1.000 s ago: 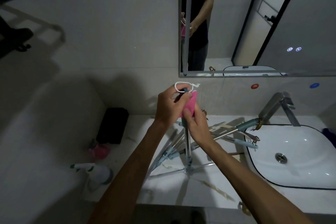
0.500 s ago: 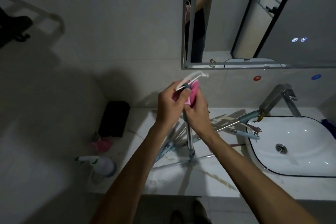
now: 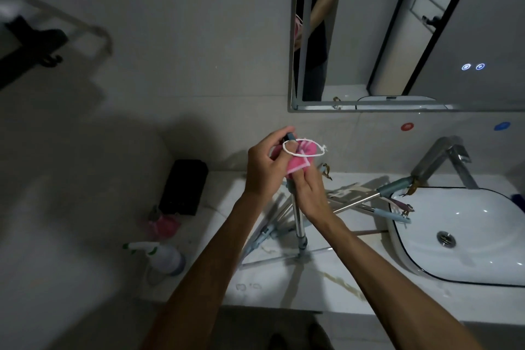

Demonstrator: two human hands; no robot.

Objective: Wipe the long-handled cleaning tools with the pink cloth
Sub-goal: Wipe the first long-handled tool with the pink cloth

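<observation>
Tool [image 3: 299,221] upright mid-worktop, foot on marble; left hand [image 3: 265,170] pinching its top, right hand [image 3: 309,193] wrapping cloth [image 3: 298,163] round shaft. Light, stiff, slick chrome; best gripped at plastic end.

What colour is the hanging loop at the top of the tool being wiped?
White, a thin cord loop, seen clearly in the head view against the pink cloth.

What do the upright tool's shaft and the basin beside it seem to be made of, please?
The upright tool's shaft looks like polished metal: silvery, with bright streak reflections. The basin appears to be glazed white ceramic, glossy with small highlights, though that cannot be confirmed.
</observation>
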